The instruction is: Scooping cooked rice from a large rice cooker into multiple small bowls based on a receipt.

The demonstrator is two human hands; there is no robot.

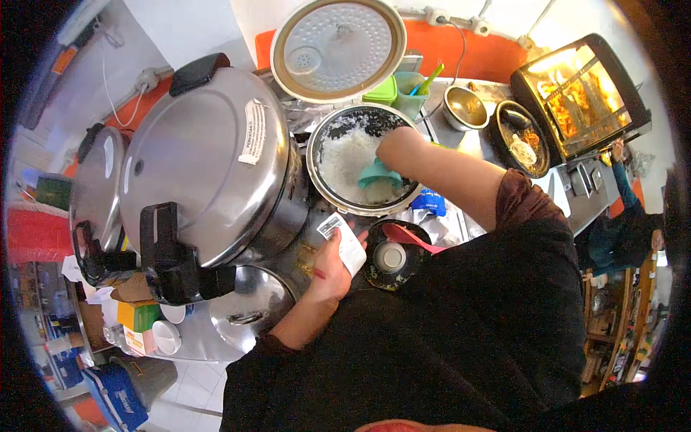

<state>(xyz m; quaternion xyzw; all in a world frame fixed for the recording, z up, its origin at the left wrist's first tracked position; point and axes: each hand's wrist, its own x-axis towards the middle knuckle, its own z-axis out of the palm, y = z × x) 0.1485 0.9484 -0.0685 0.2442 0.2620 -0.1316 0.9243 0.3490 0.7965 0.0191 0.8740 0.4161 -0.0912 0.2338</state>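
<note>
My right hand (pixel 400 150) reaches into an open rice cooker (pixel 318 186) and holds a teal bowl-shaped plastic scoop (pixel 378 174). The scoop touches white cooked rice (pixel 345 154), which lies heaped toward the left of the dark inner pot; its handle is hidden by the hand. Behind, the cooker's lid (pixel 337 48) is raised. Nearer my body, the palm-up left hand (pixel 330 270) holds a printed paper slip (pixel 351 251) under its thumb. Just right of the slip, a dark pan (pixel 372 275) contains a small pale bowl (pixel 389 256) and a red utensil (pixel 406 236).
Two large lidded steel cookers (pixel 205 162) (pixel 97 200) crowd the left. A domed steel lid (pixel 251 305) lies in front. Right of the rice are a steel bowl (pixel 467 108), an oval tray (pixel 506 135) and a lit display case (pixel 583 97). Another person (pixel 615 237) stands far right.
</note>
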